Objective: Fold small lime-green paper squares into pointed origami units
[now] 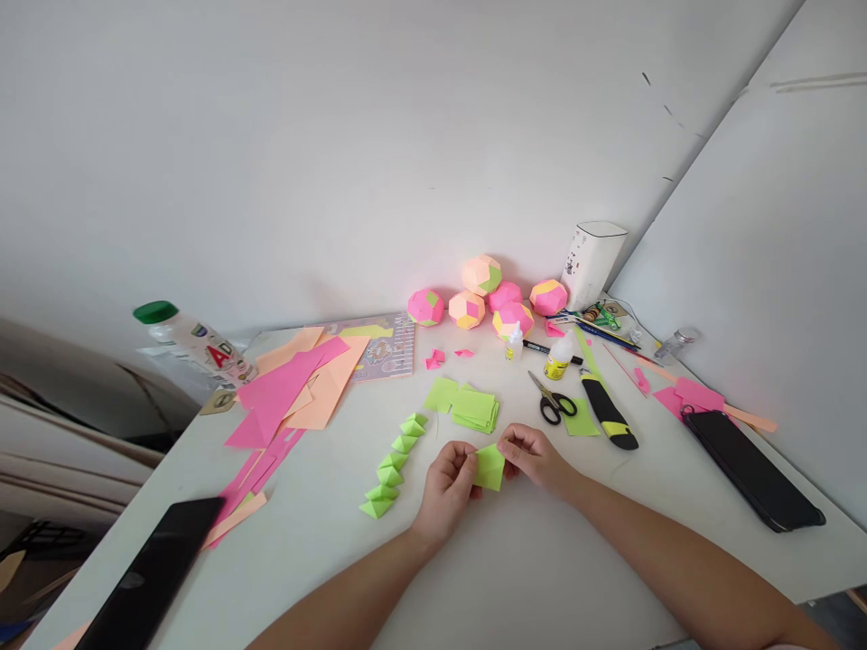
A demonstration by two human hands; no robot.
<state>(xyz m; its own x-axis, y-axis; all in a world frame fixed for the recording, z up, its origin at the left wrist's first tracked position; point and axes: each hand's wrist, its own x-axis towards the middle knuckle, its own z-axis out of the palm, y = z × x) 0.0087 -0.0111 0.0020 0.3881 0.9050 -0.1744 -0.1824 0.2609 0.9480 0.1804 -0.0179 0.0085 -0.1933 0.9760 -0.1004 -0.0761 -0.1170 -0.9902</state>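
Note:
Both hands pinch one small green paper square (489, 467) just above the white table (542, 560). My left hand (448, 483) grips its left edge with curled fingers. My right hand (533, 454) holds the right corner between thumb and fingers. To the left lies a curved row of several folded green paper pieces (394, 468). Behind the hands sits a stack of green paper squares (467, 406).
Black-handled scissors (554, 402), a black and yellow utility knife (608, 417) and two small glue bottles (558, 357) lie at right. Pink and orange sheets (298, 388) spread at left. Several paper balls (488, 298) stand by the wall. Dark phones lie at right (751, 469) and front left (153, 578).

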